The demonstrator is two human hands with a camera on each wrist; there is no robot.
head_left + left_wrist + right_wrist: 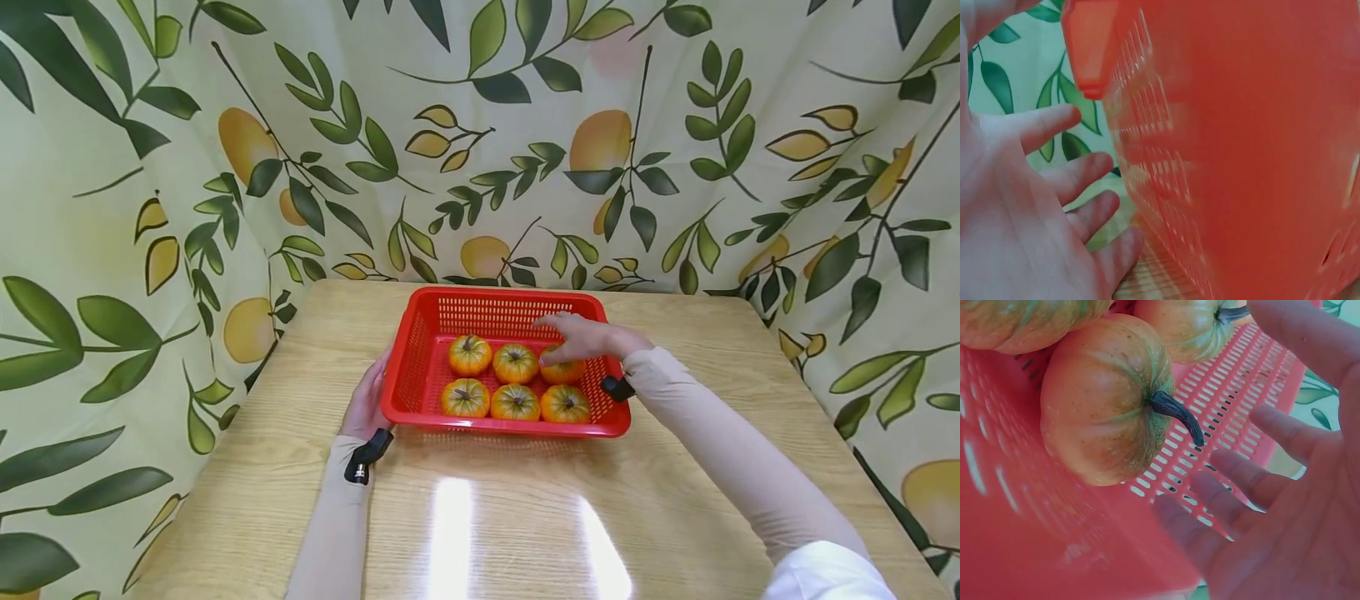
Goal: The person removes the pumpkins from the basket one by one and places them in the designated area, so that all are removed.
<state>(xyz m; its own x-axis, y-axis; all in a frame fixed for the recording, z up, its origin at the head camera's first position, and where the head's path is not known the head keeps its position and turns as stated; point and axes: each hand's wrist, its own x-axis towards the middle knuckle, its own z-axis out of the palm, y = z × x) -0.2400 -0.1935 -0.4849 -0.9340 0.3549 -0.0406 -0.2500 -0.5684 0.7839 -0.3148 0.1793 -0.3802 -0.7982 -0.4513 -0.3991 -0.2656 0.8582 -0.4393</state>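
A red plastic basket [510, 425] with slotted walls stands on the table, holding several small orange-and-green pumpkins [515, 364] in two rows. My left hand [367, 400] is beside the basket's left wall; in the left wrist view its fingers [1088, 172] are spread and relaxed next to the slotted side. My right hand [581, 337] hovers over the back right part of the basket, partly covering the back right pumpkin [562, 372]. In the right wrist view, a pumpkin [1107, 400] with a dark curved stem lies near the loosely extended fingers of that hand, which hold nothing.
The light wooden table [517, 517] carries the basket near its back edge. A curtain [480, 167] printed with leaves and fruit hangs behind the table and along both sides. Each forearm wears a pale sleeve and a small black wrist camera [367, 457].
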